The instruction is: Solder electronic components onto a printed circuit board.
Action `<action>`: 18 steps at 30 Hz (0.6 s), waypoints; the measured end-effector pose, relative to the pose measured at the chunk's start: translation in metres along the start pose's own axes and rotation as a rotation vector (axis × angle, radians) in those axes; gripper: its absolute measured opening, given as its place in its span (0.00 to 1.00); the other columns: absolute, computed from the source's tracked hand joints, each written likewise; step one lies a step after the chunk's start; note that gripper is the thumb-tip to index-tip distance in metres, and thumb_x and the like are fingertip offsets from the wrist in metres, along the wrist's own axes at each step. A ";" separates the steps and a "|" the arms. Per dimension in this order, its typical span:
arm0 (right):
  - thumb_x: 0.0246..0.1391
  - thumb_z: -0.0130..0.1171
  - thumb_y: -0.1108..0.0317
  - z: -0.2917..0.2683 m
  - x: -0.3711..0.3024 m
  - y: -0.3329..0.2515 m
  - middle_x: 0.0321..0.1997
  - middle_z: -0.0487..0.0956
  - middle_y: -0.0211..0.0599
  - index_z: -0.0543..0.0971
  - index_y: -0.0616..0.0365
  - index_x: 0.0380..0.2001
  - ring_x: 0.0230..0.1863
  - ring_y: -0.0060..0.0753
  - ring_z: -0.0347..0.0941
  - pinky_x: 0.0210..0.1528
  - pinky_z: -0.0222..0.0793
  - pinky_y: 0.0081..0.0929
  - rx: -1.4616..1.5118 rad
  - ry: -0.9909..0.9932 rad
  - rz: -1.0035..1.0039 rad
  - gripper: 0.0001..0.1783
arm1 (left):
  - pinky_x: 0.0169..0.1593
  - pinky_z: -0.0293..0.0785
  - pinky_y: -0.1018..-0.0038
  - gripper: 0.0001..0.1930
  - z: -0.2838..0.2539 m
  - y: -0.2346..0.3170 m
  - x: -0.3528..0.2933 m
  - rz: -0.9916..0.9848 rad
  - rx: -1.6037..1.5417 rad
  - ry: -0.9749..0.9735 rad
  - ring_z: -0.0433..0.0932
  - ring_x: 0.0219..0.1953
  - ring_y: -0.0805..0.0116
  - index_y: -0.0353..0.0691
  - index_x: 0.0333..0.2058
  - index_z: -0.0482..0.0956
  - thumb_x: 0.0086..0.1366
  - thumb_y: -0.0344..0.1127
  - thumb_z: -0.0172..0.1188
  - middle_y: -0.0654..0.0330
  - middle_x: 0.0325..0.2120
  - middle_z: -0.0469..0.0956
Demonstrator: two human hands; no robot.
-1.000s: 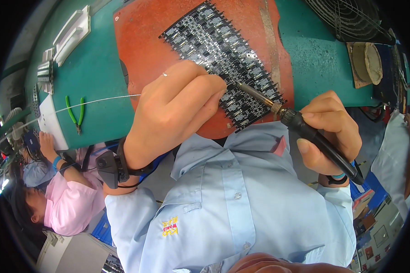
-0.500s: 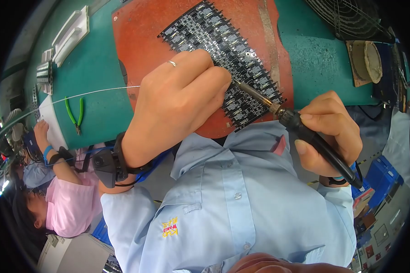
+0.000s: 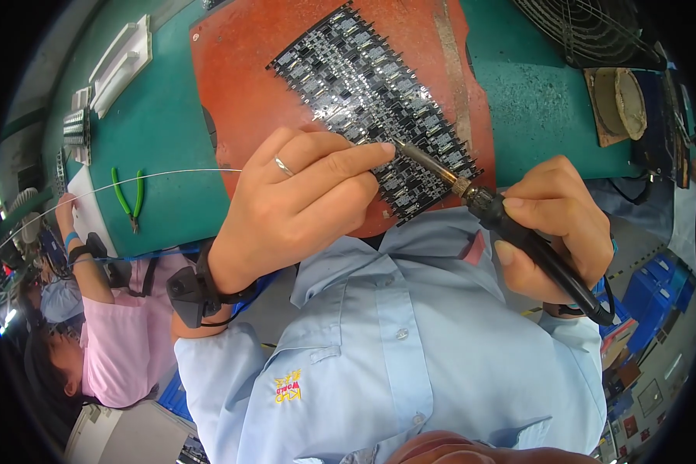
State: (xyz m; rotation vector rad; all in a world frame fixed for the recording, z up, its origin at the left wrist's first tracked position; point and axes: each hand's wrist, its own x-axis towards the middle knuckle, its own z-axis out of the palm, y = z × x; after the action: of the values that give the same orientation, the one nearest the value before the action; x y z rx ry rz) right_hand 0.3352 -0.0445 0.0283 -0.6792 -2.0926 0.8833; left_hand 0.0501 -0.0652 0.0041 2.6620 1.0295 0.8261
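Note:
A black circuit board panel [image 3: 340, 69] lies slantwise on a reddish-brown mat [image 3: 247, 85]. Over its lower left edge, my left hand [image 3: 301, 193] is closed in a pinch, index finger extended toward the iron's tip. A thin silvery solder wire [image 3: 170, 171] runs in from the left and disappears into this hand; its end is hidden by the fingers. In my right hand [image 3: 561, 232] is a black-handled soldering iron [image 3: 530, 236], angled up to the left. Its metal tip is at the panel, close to my left fingertips; whether it touches, I cannot tell.
Green-handled pliers [image 3: 131, 199] lie on the green table mat [image 3: 162, 116] at the left. White trays [image 3: 124, 66] are at the far left. A round fan grille [image 3: 588, 31] and a brown roll-shaped holder [image 3: 620, 104] stand at the far right. A co-worker in a pink sleeve [image 3: 124, 340] sits at left.
My left hand has shifted down and its index finger has straightened, uncovering more of the panel. The wire has dropped slightly with it. The iron has moved a little left and down.

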 end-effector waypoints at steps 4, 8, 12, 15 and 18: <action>0.28 0.64 0.83 -0.001 0.001 0.000 0.30 0.79 0.46 0.77 0.67 0.33 0.28 0.43 0.74 0.30 0.69 0.32 -0.002 -0.015 -0.007 0.20 | 0.39 0.72 0.71 0.11 0.001 0.000 -0.001 0.004 0.003 0.017 0.79 0.37 0.59 0.38 0.30 0.78 0.45 0.23 0.66 0.57 0.43 0.84; 0.29 0.64 0.83 -0.003 0.001 0.000 0.30 0.79 0.47 0.77 0.67 0.34 0.28 0.43 0.74 0.30 0.69 0.32 -0.008 -0.010 -0.006 0.20 | 0.39 0.72 0.71 0.11 0.001 0.000 0.001 -0.012 -0.011 0.013 0.79 0.37 0.59 0.38 0.30 0.79 0.45 0.22 0.66 0.57 0.43 0.84; 0.31 0.65 0.83 -0.005 0.000 0.001 0.31 0.79 0.47 0.76 0.68 0.35 0.28 0.43 0.74 0.31 0.70 0.33 -0.005 -0.011 -0.015 0.20 | 0.40 0.72 0.71 0.11 0.001 0.000 0.000 -0.035 -0.019 0.021 0.79 0.37 0.59 0.39 0.29 0.79 0.45 0.22 0.66 0.58 0.43 0.84; 0.32 0.65 0.83 -0.008 -0.001 0.001 0.32 0.79 0.48 0.76 0.68 0.36 0.28 0.43 0.74 0.31 0.70 0.33 0.001 -0.025 -0.015 0.20 | 0.40 0.73 0.70 0.11 0.002 0.000 0.002 -0.035 -0.027 0.029 0.78 0.37 0.60 0.39 0.29 0.79 0.44 0.22 0.66 0.58 0.43 0.84; 0.33 0.66 0.82 -0.005 -0.002 0.003 0.32 0.79 0.48 0.76 0.68 0.36 0.28 0.44 0.74 0.31 0.70 0.33 0.009 -0.040 -0.011 0.20 | 0.41 0.73 0.69 0.11 0.003 0.000 0.001 -0.039 -0.029 0.033 0.78 0.37 0.59 0.39 0.29 0.79 0.44 0.21 0.66 0.59 0.43 0.84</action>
State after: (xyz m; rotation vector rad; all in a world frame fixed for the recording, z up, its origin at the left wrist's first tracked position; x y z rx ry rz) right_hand 0.3408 -0.0420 0.0283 -0.6494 -2.1246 0.9067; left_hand 0.0522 -0.0645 0.0019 2.6037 1.0652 0.8731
